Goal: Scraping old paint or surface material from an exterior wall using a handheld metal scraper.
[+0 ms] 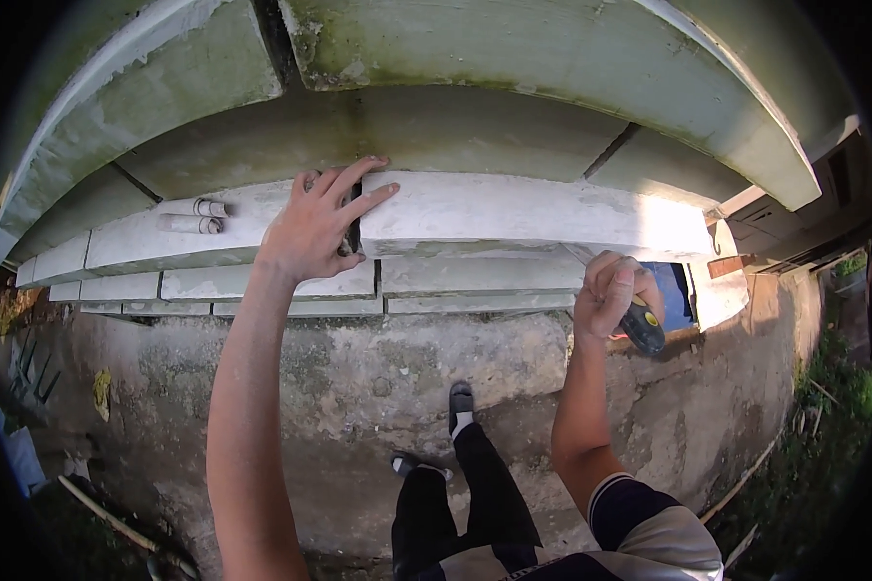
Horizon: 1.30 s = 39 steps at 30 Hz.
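My left hand [315,225] lies across the white-topped ledge [513,208], its fingers spread over the edges of a dark gap [355,223] between two slabs. The thumb rests near the ledge's front edge, and no held thing shows in that hand. Over to the right, my right hand [610,295] is closed round a hand tool with a rounded black and yellow handle [641,327]. The tool's thin, pale blade points up toward the front underside of the ledge; most of it is hidden or too faint to tell its exact kind.
Two pale rolled pieces [194,215] lie on the ledge left of my left hand. Greenish slabs [543,48] overhang it, and lower steps [475,281] run beneath. Something blue [670,290] stands behind my right hand. My feet are on stained concrete [339,387]; plants grow at right.
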Each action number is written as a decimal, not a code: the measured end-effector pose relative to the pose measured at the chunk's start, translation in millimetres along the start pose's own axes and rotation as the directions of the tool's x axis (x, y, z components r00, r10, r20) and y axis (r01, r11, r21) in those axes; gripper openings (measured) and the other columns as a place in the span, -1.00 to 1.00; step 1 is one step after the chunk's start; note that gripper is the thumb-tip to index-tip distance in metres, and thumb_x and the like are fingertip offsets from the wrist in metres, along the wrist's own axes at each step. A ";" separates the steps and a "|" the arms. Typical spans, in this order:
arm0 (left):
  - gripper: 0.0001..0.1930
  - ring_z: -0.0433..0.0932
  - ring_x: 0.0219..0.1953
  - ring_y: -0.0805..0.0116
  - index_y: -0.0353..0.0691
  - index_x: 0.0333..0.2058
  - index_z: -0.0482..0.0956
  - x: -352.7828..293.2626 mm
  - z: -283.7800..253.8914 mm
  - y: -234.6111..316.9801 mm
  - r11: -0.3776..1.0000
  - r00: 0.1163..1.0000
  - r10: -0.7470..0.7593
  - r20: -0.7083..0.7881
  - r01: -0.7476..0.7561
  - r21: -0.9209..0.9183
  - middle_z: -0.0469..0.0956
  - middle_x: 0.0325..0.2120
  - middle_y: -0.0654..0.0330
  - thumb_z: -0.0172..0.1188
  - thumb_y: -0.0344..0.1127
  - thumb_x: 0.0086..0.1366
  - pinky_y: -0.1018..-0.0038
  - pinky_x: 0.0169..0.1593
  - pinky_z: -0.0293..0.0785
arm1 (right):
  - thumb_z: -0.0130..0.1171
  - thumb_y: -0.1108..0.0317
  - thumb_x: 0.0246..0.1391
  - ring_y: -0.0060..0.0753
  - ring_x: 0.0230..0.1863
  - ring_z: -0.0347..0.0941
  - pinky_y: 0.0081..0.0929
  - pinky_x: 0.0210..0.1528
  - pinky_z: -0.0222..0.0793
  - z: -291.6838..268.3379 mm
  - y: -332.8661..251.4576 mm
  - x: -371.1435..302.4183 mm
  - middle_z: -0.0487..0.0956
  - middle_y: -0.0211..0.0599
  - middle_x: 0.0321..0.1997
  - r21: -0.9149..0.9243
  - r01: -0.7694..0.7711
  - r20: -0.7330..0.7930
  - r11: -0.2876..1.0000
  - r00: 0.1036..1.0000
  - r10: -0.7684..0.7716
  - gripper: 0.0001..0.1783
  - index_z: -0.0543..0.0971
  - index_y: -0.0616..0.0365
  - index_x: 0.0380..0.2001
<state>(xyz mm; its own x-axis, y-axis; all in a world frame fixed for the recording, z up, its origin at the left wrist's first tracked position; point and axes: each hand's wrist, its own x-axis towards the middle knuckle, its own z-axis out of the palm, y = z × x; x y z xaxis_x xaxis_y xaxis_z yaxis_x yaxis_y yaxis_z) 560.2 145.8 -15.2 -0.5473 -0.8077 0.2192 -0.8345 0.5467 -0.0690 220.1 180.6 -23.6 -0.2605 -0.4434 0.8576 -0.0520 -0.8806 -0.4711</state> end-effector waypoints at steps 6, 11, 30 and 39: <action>0.11 0.30 0.32 0.16 0.35 0.42 0.17 1.5 4.4 0.7 1.000 1.000 -0.005 0.008 0.005 0.010 0.07 0.45 0.27 0.59 -0.05 -0.13 -0.01 0.29 0.22 | 0.00 0.50 0.33 -0.64 -0.72 0.04 -0.59 -0.67 -0.08 -7.7 0.3 3.9 0.15 -0.49 -0.72 0.080 -0.041 -0.005 0.996 0.999 0.041 -0.59 0.16 0.05 -0.62; 0.09 0.30 0.32 0.15 0.34 0.41 0.17 0.1 5.9 -1.9 1.000 1.000 -0.007 0.004 0.006 0.022 0.05 0.46 0.27 0.59 -0.04 -0.11 -0.03 0.29 0.23 | 0.06 0.49 0.30 -0.62 -0.74 0.11 -0.57 -0.69 -0.01 -15.4 -6.5 -3.0 0.19 -0.47 -0.75 0.060 -0.073 -0.071 0.996 0.995 0.077 -0.55 0.16 0.07 -0.65; 0.14 0.33 0.31 0.13 0.35 0.42 0.17 4.3 3.6 -1.1 1.000 1.000 0.002 -0.022 -0.002 0.005 0.09 0.44 0.25 0.62 -0.06 -0.17 -0.05 0.28 0.24 | 0.06 0.54 0.27 -0.62 -0.74 0.18 -0.59 -0.68 0.04 -3.6 9.9 -11.3 0.26 -0.43 -0.76 0.059 -0.084 -0.104 0.995 0.991 0.090 -0.56 0.16 0.10 -0.65; 0.14 0.33 0.31 0.12 0.36 0.42 0.16 4.1 1.4 -1.2 1.000 1.000 -0.002 -0.021 0.003 0.028 0.08 0.44 0.25 0.62 -0.06 -0.16 -0.06 0.29 0.24 | 0.02 0.48 0.32 -0.64 -0.72 0.14 -0.60 -0.65 0.03 0.5 10.0 -17.7 0.23 -0.47 -0.73 0.065 -0.128 -0.091 0.990 0.987 0.134 -0.59 0.18 0.05 -0.62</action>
<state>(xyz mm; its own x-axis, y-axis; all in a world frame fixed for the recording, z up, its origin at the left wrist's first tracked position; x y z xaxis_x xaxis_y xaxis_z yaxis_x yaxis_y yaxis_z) 558.8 141.5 -15.7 -0.5439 -0.8040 0.2402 -0.8375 0.5380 -0.0957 224.7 179.7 -43.4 -0.3513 -0.5404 0.7646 0.0449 -0.8254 -0.5627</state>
